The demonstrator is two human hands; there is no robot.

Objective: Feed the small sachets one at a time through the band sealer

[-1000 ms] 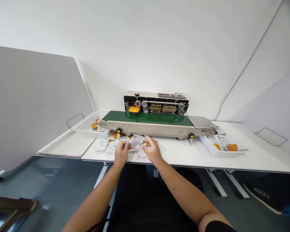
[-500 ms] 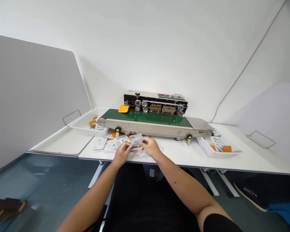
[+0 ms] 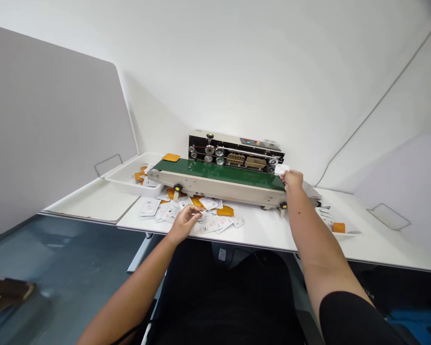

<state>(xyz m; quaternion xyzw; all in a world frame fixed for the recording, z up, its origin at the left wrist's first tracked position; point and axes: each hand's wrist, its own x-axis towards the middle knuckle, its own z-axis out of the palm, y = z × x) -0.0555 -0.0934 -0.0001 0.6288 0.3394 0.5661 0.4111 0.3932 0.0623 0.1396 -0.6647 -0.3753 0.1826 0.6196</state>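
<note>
Right hand (image 3: 293, 178) pinched white sachet (image 3: 280, 169), pointing left, at band sealer (image 3: 233, 173) right end; left hand (image 3: 184, 224) sat in front, grip unclear.

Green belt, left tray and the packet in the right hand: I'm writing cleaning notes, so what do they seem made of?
Green belt: probably rubber or coated plastic; smooth and glossy, showing bright reflections.
Left tray: likely molded plastic, white, with smooth walls and rounded corners.
Packet in the right hand: perhaps plastic film or paper; thin and white, finish unclear.
</note>
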